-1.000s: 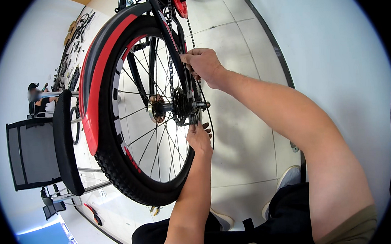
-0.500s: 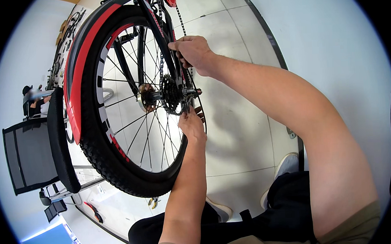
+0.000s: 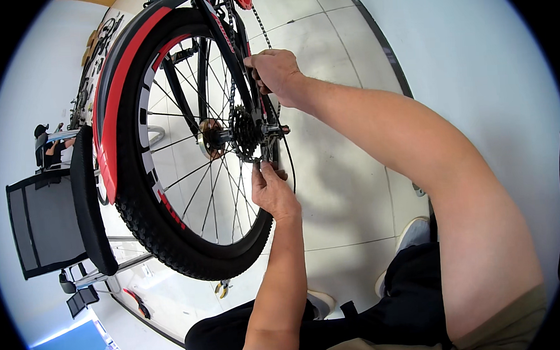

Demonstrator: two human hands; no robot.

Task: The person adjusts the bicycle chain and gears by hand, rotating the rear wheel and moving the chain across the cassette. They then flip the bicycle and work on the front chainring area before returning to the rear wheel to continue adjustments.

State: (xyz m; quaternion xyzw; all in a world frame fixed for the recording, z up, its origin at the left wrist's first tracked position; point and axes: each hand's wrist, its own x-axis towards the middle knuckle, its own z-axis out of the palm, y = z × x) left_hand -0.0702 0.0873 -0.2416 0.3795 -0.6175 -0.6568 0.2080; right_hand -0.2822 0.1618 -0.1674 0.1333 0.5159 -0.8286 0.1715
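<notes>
Right hand [image 3: 278, 72], fingers [image 3: 262, 86] curled, reaches beyond left hand [image 3: 276, 195].

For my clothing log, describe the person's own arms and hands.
Short, olive-brown fabric sleeves show at the lower edge; below them the left forearm and right forearm are bare, tapering toward the wrists. The left grip and right grip are ungloved human hands. No watch, bracelet or cable shows on either arm. Some fingers are hidden, so rings there cannot be ruled out.

Short olive sleeves [image 3: 510, 320] at four and six o'clock leave the forearms [image 3: 379, 128] bare. Black trousers [image 3: 231, 333] span four to seven o'clock, a small black tab [image 3: 349, 309] near five. Pale-rimmed grey shoes [image 3: 415, 233] show near four and five.
</notes>
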